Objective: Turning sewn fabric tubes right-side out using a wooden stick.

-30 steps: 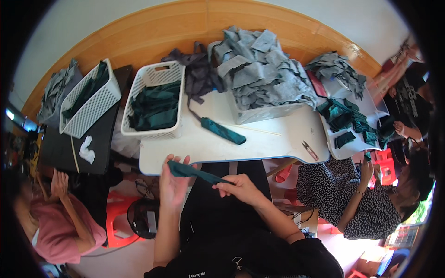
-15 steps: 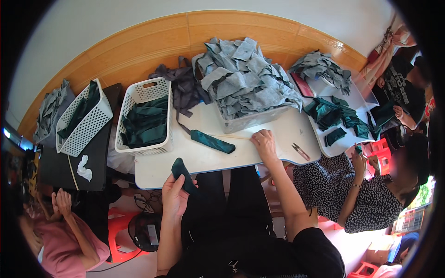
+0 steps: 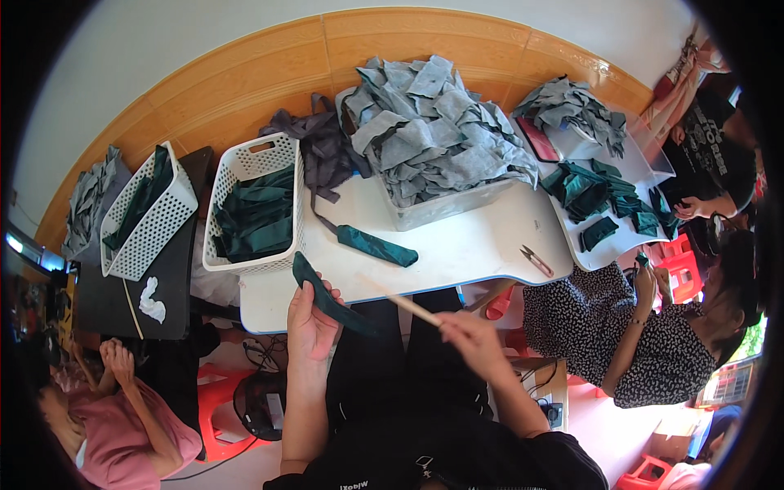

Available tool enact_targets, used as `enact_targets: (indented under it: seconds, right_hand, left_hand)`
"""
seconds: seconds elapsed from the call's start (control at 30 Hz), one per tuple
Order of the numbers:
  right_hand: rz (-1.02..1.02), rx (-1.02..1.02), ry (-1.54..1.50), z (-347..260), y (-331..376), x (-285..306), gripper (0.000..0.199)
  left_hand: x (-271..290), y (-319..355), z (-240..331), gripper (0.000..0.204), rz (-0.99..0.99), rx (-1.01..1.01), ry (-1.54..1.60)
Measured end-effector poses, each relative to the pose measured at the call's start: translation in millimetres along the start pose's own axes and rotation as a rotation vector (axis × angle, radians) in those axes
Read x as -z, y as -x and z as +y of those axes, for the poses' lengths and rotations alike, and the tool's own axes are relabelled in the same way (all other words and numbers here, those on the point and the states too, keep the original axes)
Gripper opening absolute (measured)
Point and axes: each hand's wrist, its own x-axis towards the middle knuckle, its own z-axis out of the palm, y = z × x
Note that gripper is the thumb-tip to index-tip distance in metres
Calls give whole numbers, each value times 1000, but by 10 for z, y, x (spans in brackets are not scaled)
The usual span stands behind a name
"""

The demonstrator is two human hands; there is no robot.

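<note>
My left hand (image 3: 310, 327) is closed on a dark green, shiny fabric piece (image 3: 328, 304), held tilted just off the table's front edge. In my right hand (image 3: 474, 341) is a thin wooden stick (image 3: 415, 308), its far end blurred and pointing left toward the table. Beyond my hands, a stuffed-looking green fabric tube (image 3: 377, 247) with a grey strip at one end lies on the white table (image 3: 482, 241). A pair of thread snips (image 3: 536, 260) rests near the table's right side.
White baskets (image 3: 255, 266) of green fabric stand at left. A clear bin (image 3: 449, 206) piled with grey fabric pieces sits at the back. At right is a white tray (image 3: 600, 257) with green pieces. People sit on both sides; another stick (image 3: 132, 309) lies on the black table (image 3: 106, 320).
My right hand has picked the stick up off the table and drawn it back toward me. The green fabric in my left hand now tilts more to the right.
</note>
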Motion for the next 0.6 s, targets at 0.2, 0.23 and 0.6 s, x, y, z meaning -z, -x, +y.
enact_targets:
  seconds: [0.2, 0.23, 0.6]
  right_hand:
    - [-85, 37, 80, -139, 5, -226, 22]
    - [-90, 38, 92, -134, 0, -225, 22]
    - [-27, 22, 99, -11, 5, -329, 21]
  left_hand:
    - [6, -32, -19, 16, -42, -34, 2]
    - [10, -38, -12, 16, -47, -42, 3]
    - [-51, -7, -169, 9, 10, -91, -235]
